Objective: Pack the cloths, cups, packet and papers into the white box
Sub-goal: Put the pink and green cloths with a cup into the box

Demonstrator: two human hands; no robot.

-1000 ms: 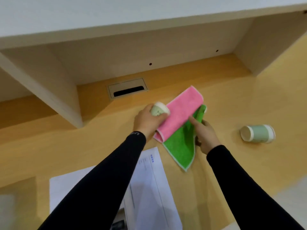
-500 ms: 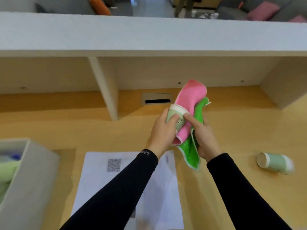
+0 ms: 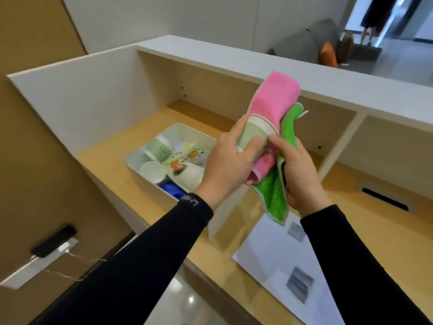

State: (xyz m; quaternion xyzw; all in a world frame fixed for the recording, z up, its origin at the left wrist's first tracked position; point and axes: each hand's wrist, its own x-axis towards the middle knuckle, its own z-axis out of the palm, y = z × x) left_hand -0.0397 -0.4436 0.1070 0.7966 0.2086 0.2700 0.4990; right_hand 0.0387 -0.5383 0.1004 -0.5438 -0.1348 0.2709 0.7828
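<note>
My left hand (image 3: 230,164) grips a pale green paper cup (image 3: 254,132) in the air, above the right end of the white box (image 3: 150,181). My right hand (image 3: 296,175) holds a pink cloth (image 3: 273,103) and a green cloth (image 3: 274,195) bunched together behind the cup. The box stands on the wooden desk at the left and holds cups (image 3: 152,171), a printed packet (image 3: 187,156) and a blue item (image 3: 173,190). White papers (image 3: 276,252) lie flat on the desk below my right arm.
A white shelf (image 3: 210,55) with upright dividers runs above the desk. A cable slot (image 3: 384,198) is set into the desk at right. The desk's front edge drops to a glossy floor (image 3: 185,299). A dark handle (image 3: 54,240) sits on the wooden panel at left.
Both hands lifted the cup and the two cloths off the desk and carried them left toward the box. The view swung left, so the box came into sight and the second cup left it.
</note>
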